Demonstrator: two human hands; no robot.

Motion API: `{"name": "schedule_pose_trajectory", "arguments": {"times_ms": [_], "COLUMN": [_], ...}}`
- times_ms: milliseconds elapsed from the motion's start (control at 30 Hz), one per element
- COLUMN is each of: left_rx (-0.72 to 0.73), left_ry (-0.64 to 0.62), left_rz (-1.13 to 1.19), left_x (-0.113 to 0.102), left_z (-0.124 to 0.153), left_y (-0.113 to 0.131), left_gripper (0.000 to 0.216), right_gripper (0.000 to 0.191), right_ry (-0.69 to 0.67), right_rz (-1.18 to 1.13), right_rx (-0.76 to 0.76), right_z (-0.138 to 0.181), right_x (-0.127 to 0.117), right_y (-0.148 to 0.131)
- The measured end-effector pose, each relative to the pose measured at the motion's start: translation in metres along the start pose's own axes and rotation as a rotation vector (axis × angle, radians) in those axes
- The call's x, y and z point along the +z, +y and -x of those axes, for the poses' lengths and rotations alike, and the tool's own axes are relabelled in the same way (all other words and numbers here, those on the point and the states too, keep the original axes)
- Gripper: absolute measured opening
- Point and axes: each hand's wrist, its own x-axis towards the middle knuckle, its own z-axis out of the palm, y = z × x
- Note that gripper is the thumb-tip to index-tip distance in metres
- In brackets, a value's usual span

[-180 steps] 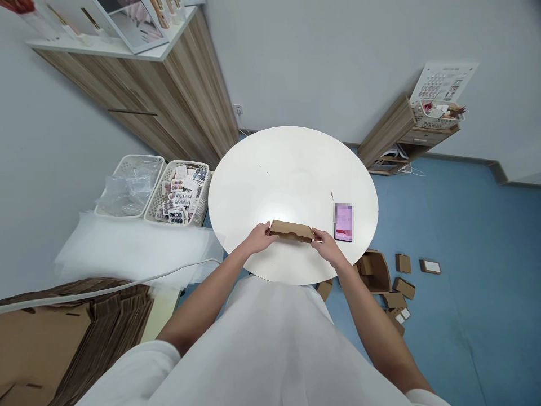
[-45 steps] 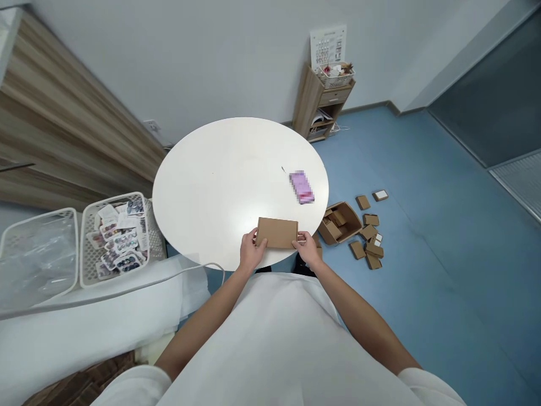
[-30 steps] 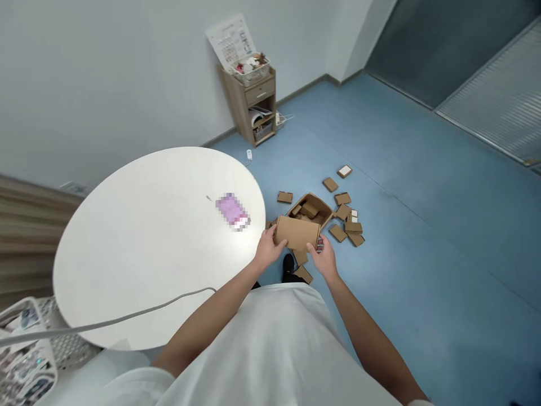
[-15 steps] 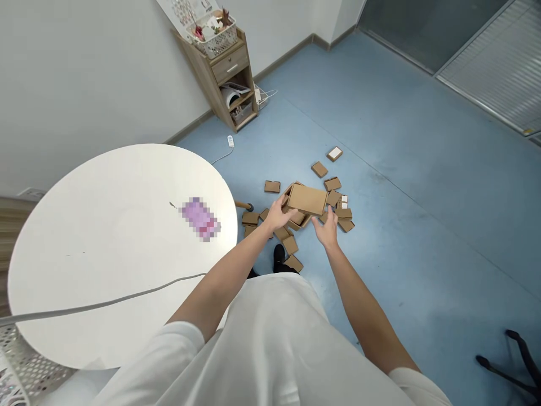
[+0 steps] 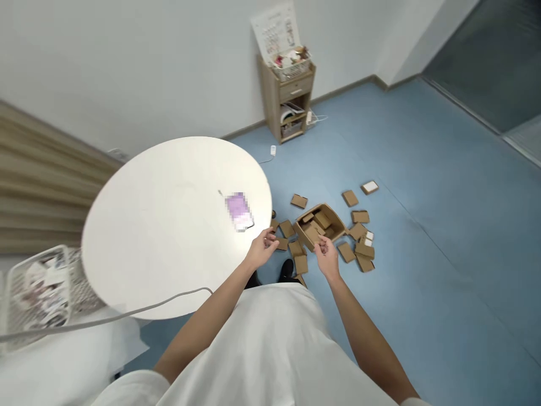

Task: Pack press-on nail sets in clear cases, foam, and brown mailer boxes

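Hanging just above the open cardboard box (image 5: 320, 226) on the floor at mid frame, the left hand (image 5: 262, 248) and the right hand (image 5: 327, 256) held nothing, each grip loose with fingers half curled. Small flat boxes (image 5: 357, 231) lay in the box and scattered around it. The phone (image 5: 239, 211) sat on the round white surface (image 5: 169, 225). Many loose boxes looked left to gather.

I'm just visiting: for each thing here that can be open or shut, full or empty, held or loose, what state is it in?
Left hand: empty, fingers loosely curled.
Right hand: empty, fingers loosely curled.
Large cardboard box: on the floor, open-topped, small boxes inside.
Small cardboard boxes: shut, scattered flat on the floor.
Phone: lying flat on the round table.
Cabinet drawer: shut.
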Motion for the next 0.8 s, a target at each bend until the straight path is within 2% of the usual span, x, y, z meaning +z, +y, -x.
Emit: {"name": "schedule_pose_trajectory", "arguments": {"times_ms": [167, 267, 400, 500, 633, 800], "left_rx": [-0.045, -0.062, -0.107, -0.166, -0.251, -0.314], "left_ry": [0.182, 0.303, 0.42, 0.5, 0.604, 0.736], "left_rz": [0.041, 0.099, 0.177, 0.217, 0.253, 0.31], "left_x": [-0.055, -0.089, -0.133, -0.161, -0.189, -0.217], "left_z": [0.039, 0.07, 0.119, 0.157, 0.207, 0.259], "left_y": [-0.028, -0.052, -0.09, -0.126, -0.173, -0.208], "left_gripper": [0.043, 0.041, 0.04, 0.039, 0.036, 0.038], "right_gripper": [0.044, 0.041, 0.033, 0.03, 0.033, 0.033], "right_ry": [-0.174, -0.294, -0.458, -0.647, -0.918, -1.117], "right_rz": [0.039, 0.083, 0.18, 0.308, 0.519, 0.666], "right_rx": [-0.144, -0.238, -0.399, -0.562, -0.804, -0.997], "right_z": [-0.008, 0.005, 0.047, 0.087, 0.133, 0.168], "right_x": [0.058, 0.104, 0.169, 0.216, 0.272, 0.334], "right_y": [-0.035, -0.055, -0.079, -0.093, -0.105, -0.117]}}
